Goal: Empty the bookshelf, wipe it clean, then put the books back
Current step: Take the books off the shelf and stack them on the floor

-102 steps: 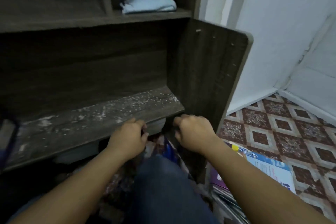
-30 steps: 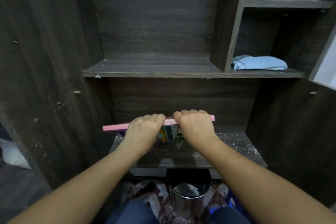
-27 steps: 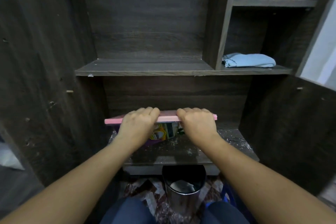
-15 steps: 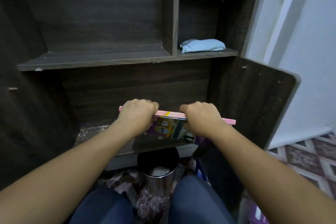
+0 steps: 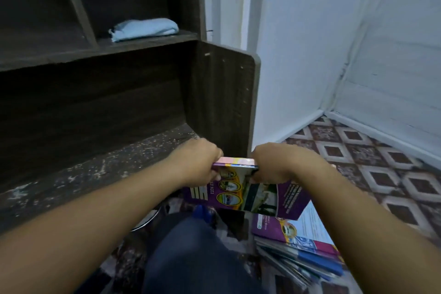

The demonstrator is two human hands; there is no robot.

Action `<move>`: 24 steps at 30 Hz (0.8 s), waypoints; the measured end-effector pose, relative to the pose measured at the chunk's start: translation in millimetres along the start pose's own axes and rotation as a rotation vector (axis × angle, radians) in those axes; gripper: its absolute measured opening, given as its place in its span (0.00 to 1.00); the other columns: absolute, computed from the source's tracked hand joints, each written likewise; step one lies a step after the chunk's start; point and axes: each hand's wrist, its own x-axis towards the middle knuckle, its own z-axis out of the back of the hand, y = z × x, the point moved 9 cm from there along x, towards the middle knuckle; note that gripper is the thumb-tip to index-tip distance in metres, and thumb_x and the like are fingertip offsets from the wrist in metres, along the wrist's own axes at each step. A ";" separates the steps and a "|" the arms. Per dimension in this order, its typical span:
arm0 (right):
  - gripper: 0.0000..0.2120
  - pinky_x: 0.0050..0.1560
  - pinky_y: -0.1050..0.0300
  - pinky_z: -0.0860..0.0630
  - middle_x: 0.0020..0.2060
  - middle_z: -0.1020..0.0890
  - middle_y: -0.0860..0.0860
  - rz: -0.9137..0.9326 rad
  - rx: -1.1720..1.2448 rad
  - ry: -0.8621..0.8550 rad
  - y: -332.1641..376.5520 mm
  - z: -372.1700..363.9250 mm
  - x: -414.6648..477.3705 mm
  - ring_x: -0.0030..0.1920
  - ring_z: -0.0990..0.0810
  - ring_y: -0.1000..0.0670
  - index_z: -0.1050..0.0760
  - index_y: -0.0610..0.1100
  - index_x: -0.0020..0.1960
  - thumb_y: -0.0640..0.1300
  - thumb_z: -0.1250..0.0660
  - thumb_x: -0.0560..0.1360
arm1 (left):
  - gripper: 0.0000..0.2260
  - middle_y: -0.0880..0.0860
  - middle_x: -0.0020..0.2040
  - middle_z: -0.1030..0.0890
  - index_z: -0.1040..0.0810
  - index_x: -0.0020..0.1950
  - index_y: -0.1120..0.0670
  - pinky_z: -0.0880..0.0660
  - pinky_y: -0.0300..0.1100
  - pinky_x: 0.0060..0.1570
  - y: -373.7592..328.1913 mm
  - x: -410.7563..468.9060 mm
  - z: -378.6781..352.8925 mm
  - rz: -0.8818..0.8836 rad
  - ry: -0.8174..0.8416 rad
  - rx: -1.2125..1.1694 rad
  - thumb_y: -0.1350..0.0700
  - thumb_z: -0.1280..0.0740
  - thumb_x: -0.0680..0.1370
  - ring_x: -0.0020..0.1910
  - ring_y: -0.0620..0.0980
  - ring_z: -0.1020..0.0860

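Here, mid-emptying: bundle of books grasped along its top edge by left hand and right hand, fingers curled tight over it, held clear of the shelf front, just above the floor pile. Dust-speckled lower shelf bare of books; folded blue cloth lying untouched in an upper compartment. Apparently left to do: wiping, then restocking.

hands: 2, left hand and right hand
held books: 1 stack; number of books unclear
floor book pile: 1, near right; books too blurred to count
blue cloth: 1
bookshelf: 1
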 end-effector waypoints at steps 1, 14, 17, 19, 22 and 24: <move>0.15 0.45 0.55 0.28 0.48 0.21 0.49 -0.020 0.007 0.026 -13.3 -5.3 -4.7 0.47 0.23 0.47 0.24 0.45 0.59 0.51 0.32 0.76 | 0.11 0.49 0.45 0.20 0.21 0.52 0.49 0.24 0.45 0.44 -11.4 8.5 -4.0 -0.026 0.015 -0.024 0.45 0.30 0.74 0.48 0.52 0.21; 0.08 0.41 0.55 0.29 0.47 0.18 0.51 -0.294 0.001 -0.120 -193.0 -56.0 -12.0 0.45 0.21 0.46 0.24 0.57 0.50 0.46 0.37 0.75 | 0.04 0.52 0.45 0.19 0.22 0.48 0.50 0.23 0.46 0.42 -129.8 133.1 -58.6 -0.141 0.053 -0.305 0.55 0.36 0.76 0.45 0.54 0.21; 0.19 0.41 0.55 0.32 0.52 0.19 0.51 -0.328 -0.078 -0.278 -214.0 -66.2 -4.6 0.52 0.20 0.45 0.27 0.66 0.62 0.44 0.41 0.78 | 0.14 0.53 0.48 0.18 0.22 0.59 0.46 0.25 0.45 0.41 -135.4 158.6 -76.6 -0.114 -0.011 -0.289 0.57 0.37 0.76 0.48 0.56 0.21; 0.22 0.40 0.56 0.33 0.55 0.19 0.53 -0.334 -0.100 -0.366 -224.0 -80.5 4.1 0.54 0.20 0.46 0.32 0.66 0.68 0.44 0.41 0.80 | 0.19 0.54 0.56 0.19 0.26 0.67 0.46 0.26 0.47 0.46 -140.5 176.1 -92.0 -0.124 -0.071 -0.211 0.58 0.37 0.77 0.53 0.57 0.22; 0.27 0.46 0.54 0.26 0.62 0.22 0.55 -0.303 -0.035 -0.478 -229.3 -113.1 18.3 0.58 0.21 0.47 0.34 0.60 0.72 0.38 0.38 0.77 | 0.22 0.51 0.69 0.26 0.33 0.73 0.49 0.32 0.47 0.61 -141.8 191.7 -120.5 -0.126 -0.102 -0.156 0.59 0.38 0.79 0.65 0.53 0.28; 0.30 0.55 0.45 0.24 0.63 0.21 0.51 -0.302 -0.006 -0.511 -228.9 -137.7 25.7 0.60 0.21 0.44 0.30 0.55 0.70 0.34 0.33 0.72 | 0.24 0.50 0.74 0.32 0.38 0.76 0.50 0.39 0.49 0.70 -144.3 193.7 -145.0 -0.159 -0.042 -0.078 0.61 0.41 0.80 0.71 0.52 0.34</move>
